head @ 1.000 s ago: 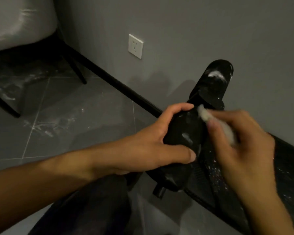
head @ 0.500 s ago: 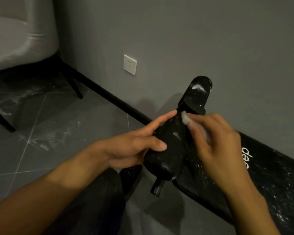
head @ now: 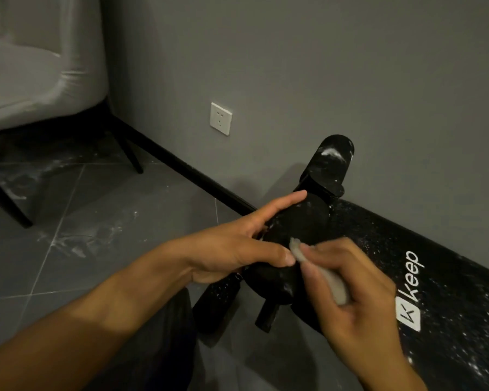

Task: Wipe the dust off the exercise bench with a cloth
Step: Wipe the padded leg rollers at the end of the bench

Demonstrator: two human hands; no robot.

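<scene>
Right hand (head: 359, 303): pinches white cloth (head: 338, 287) against black foam roller (head: 299, 224). Left hand (head: 232, 249): clasps the same roller, thumb touching the cloth. Exercise bench (head: 452, 300): black, dust-speckled, beside grey wall (head: 322, 80), roller at its end.

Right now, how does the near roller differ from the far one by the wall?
The left hand holds the near roller and the cloth touches it; the far roller is untouched. The far roller bears a white dust smear; the near roller looks mostly clean. Both are black.
</scene>
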